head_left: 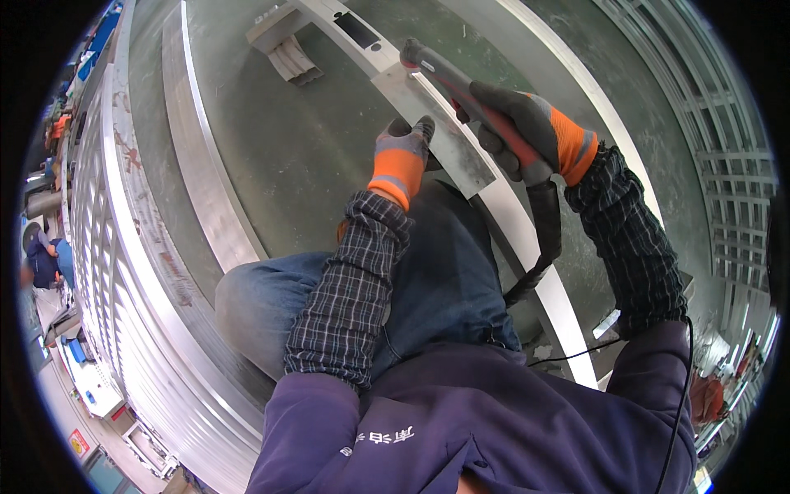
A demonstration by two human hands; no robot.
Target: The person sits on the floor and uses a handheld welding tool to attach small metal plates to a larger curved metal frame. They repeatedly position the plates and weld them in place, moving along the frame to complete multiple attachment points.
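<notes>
My right hand (535, 132), in a grey and orange glove, grips the handle of a grey and red torch-like tool (444, 74) with a black hose (543, 239) hanging from it. The tool's tip rests at the far end of a flat metal plate (440, 132) lying across a long aluminium bar (527, 239). My left hand (401, 160), gloved the same way, presses down on the plate's near edge, fingers curled over it. My bent knee in blue jeans sits just below both hands.
A second long aluminium bar (202, 173) lies on the green floor (296, 156) to the left. A short ribbed metal profile (288, 53) lies at the top. Stacked metal frames (123, 280) run along the left, and a grid frame (724, 165) at the right.
</notes>
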